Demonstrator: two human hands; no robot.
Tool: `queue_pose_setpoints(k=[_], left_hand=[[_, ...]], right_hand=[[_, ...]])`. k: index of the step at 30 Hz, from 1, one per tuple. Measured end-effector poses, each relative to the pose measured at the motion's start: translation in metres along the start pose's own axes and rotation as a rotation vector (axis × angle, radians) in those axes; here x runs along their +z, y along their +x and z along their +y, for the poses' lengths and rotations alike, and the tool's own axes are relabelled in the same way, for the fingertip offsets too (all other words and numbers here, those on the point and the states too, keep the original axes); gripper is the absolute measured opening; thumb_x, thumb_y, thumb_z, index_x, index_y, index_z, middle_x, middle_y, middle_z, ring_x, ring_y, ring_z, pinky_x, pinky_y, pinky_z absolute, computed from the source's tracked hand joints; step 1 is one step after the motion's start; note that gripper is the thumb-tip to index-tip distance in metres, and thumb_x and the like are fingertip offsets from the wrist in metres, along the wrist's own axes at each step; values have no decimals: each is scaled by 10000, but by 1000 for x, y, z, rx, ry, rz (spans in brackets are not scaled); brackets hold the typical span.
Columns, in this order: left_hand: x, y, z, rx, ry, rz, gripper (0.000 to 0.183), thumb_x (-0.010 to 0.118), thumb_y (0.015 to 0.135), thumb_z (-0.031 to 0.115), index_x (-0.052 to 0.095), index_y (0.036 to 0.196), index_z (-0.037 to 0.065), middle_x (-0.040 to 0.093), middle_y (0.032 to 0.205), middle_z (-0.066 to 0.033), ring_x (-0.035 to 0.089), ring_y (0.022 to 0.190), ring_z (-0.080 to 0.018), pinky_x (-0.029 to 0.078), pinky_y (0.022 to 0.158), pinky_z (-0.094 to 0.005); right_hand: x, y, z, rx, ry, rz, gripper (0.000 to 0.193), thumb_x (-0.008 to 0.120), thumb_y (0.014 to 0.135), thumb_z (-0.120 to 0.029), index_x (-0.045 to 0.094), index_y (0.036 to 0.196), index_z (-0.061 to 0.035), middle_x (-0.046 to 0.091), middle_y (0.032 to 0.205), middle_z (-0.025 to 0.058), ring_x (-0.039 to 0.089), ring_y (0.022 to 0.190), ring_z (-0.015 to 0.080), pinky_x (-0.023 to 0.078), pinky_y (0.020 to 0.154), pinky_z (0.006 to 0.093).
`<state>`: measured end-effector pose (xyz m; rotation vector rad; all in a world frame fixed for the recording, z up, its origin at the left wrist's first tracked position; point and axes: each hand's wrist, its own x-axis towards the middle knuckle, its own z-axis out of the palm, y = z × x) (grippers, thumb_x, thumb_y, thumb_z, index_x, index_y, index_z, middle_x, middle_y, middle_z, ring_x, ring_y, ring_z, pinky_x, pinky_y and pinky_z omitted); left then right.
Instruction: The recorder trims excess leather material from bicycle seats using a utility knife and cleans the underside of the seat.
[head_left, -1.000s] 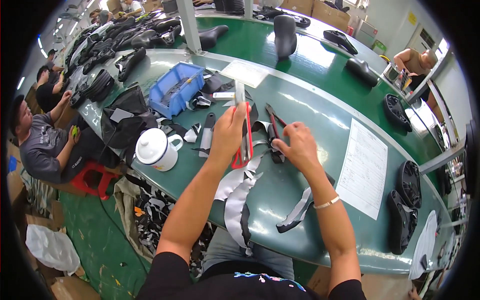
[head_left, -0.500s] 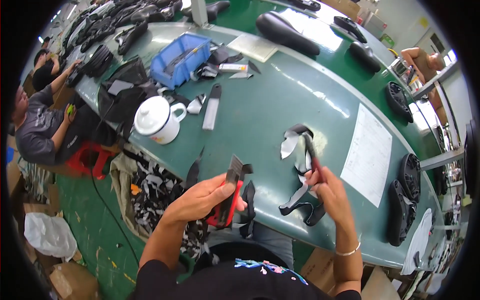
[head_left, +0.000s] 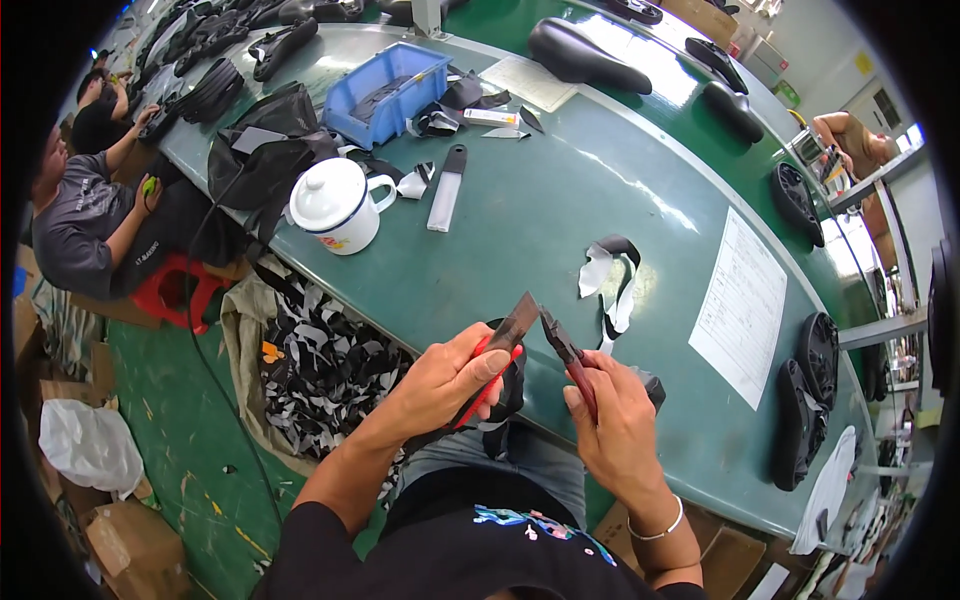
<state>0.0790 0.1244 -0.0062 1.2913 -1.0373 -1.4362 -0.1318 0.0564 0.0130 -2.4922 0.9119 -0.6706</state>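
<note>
My left hand is closed round a utility knife with a broad grey blade and red edges on its body; the blade points up and away from me. Behind that hand shows a rounded black thing, partly hidden. In my right hand is a pair of pliers with dark jaws and red handles. The jaws are right beside the blade's tip; whether they touch it I cannot tell. Beyond the right hand a black-and-white trimmed strip curls on the green table.
A white lidded mug, a black-handled flat tool and a blue bin stand left. A paper sheet and black bicycle saddles lie right. A sack of scraps sits below the edge. A co-worker sits far left.
My right hand has brought the pliers left, from over the strip to the knife's blade tip. The left hand has moved a little right, and the blade now tilts right.
</note>
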Motion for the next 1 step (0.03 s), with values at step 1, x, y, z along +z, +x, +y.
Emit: queue_pose_setpoints(k=[1], left_hand=[[-1,0,0,-10,12,4,396,458,985,425,500,1035,35,575,680,-20,560,574,-83,452,526,-225]], right_hand=[[0,1,-1,10,-18,-3,219,650,837,-128,589,1003,1,590,1078,203,584,902,373,459,804,439]])
